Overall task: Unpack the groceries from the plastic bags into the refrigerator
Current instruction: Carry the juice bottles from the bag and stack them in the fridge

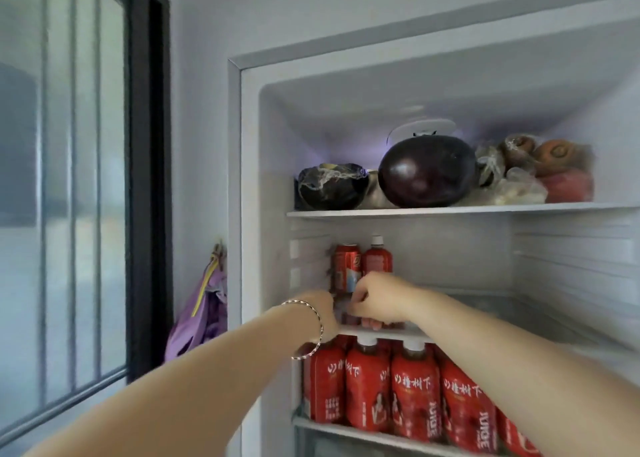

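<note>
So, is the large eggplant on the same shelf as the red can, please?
No, the eggplant lies on the top shelf, a level above the red can.

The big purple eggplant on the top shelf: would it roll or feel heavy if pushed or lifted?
The eggplant is rounded and rests on the flat top shelf, so a push would probably rock or roll it. Its glossy skin looks smooth, perhaps slippery. It is the bulkiest item there, so probably fairly heavy.

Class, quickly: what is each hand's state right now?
Left hand: cannot be told, fingers hidden.
Right hand: closed on a blurred red item.
</note>
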Available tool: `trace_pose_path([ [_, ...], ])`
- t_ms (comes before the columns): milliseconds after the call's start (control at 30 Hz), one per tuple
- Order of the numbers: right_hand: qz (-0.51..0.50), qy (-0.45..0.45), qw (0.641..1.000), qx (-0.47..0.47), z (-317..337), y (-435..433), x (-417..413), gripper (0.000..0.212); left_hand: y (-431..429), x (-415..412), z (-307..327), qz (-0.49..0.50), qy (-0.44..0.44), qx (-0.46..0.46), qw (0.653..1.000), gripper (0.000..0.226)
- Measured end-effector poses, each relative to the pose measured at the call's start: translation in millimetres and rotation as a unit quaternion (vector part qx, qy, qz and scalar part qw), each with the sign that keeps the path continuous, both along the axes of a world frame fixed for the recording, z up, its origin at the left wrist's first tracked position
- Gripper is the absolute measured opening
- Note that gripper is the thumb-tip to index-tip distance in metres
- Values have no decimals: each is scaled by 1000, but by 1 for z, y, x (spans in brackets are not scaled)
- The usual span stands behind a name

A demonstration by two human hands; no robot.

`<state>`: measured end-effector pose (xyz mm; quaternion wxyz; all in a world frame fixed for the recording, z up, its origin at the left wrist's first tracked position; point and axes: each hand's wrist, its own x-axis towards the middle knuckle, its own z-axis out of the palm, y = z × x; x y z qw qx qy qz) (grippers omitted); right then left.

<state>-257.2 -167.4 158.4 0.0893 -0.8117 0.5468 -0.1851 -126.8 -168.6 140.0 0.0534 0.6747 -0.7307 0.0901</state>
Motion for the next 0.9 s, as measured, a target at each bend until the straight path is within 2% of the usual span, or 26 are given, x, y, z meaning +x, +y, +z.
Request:
trace_pose_path([
  [67, 56, 0, 998, -22, -1, 27, 11, 27, 35, 12, -6, 42, 14, 28, 999, 15],
  [200, 164, 29, 986, -25, -20, 79, 29, 18, 115, 35, -21, 146, 44, 85, 985, 31],
  [333, 253, 68, 965, 4, -55, 138, 47, 22, 207, 53, -57, 233, 25, 85, 968, 33],
  [467, 354, 121, 927, 14, -86, 221, 77, 25, 318, 75, -92, 350, 52, 90, 931, 34],
  [567, 442, 133, 887, -6, -109, 305, 103, 24, 421, 89, -118, 434, 73, 77, 895, 32],
  [633, 502, 128, 855, -12, -130, 377, 118, 20, 507, 90, -137, 494, 84, 72, 863, 22],
  [767, 594, 123, 795, -20, -171, 507, 137, 18, 652, 80, -171, 583, 98, 57, 804, 24],
  [900, 670, 130, 731, -5, -200, 672, 147, 20, 820, 48, -196, 671, 136, 53, 727, 24],
])
